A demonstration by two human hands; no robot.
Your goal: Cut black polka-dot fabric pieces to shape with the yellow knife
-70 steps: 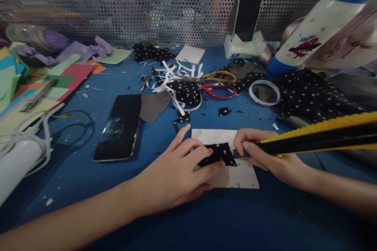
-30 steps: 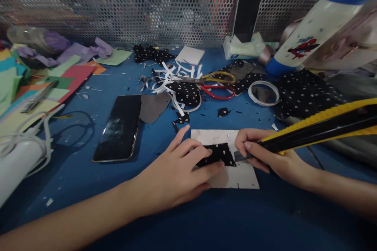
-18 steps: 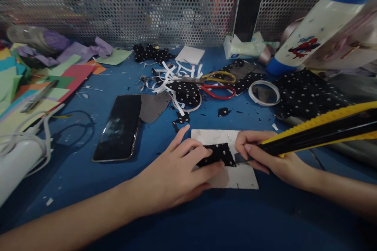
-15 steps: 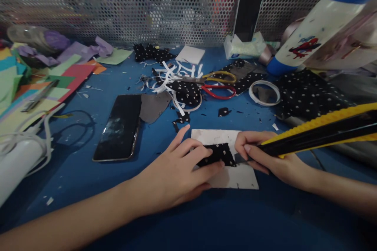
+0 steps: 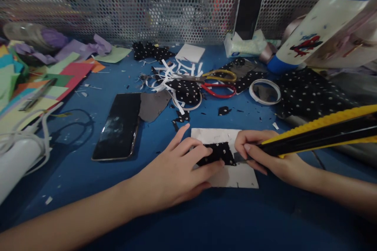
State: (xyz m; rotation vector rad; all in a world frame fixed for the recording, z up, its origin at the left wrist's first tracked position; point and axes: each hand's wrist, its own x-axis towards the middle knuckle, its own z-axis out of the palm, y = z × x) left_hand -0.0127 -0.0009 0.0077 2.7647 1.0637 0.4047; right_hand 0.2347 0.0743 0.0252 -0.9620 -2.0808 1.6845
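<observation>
My left hand (image 5: pixel 182 168) lies with its fingers spread over a small black polka-dot piece (image 5: pixel 219 153), fingertips pressing on it. That piece rests on a white rectangular card (image 5: pixel 235 178) on the blue tabletop. From the right, my right hand (image 5: pixel 262 153) is closed round a yellow and black utility knife (image 5: pixel 321 135), gripping it near its blade end. The knife's grey blade (image 5: pixel 239 158) meets the right edge of the polka-dot piece; its exact tip is hard to make out. Part of the piece is hidden under my left fingers.
A phone (image 5: pixel 119 125) lies left of my hands. Beyond them are scissors (image 5: pixel 216 80), white paper strips (image 5: pixel 165 76), a tape roll (image 5: pixel 265 91) and polka-dot scraps (image 5: pixel 224 111). A bottle (image 5: pixel 318 27) stands at the right. Perforated metal (image 5: pixel 132 8) lines the back.
</observation>
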